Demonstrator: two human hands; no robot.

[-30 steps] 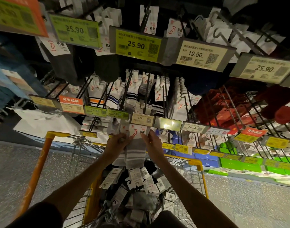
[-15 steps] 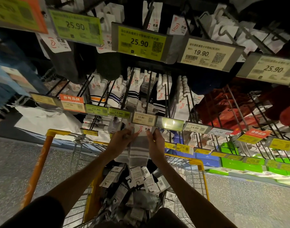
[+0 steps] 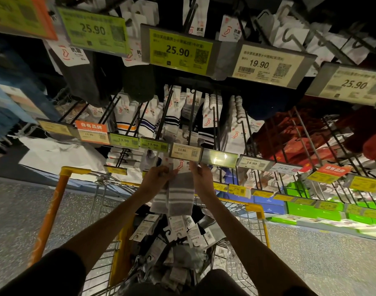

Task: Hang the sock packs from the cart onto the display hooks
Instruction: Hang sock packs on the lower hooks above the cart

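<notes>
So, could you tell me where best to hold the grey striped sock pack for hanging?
Pinch the white card at the top of the sock pack by its side edges, as the left hand and right hand do. The card looks stiff; the socks below hang limp. Come from below, since a price tag sits right above.

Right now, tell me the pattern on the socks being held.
Grey sock pack with pale horizontal stripes; head view.

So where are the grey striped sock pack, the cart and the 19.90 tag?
grey striped sock pack [image 3: 181, 195], head view, striped fabric
cart [image 3: 71, 170], head view, yellow corner
19.90 tag [image 3: 268, 64], head view, printed face
</notes>
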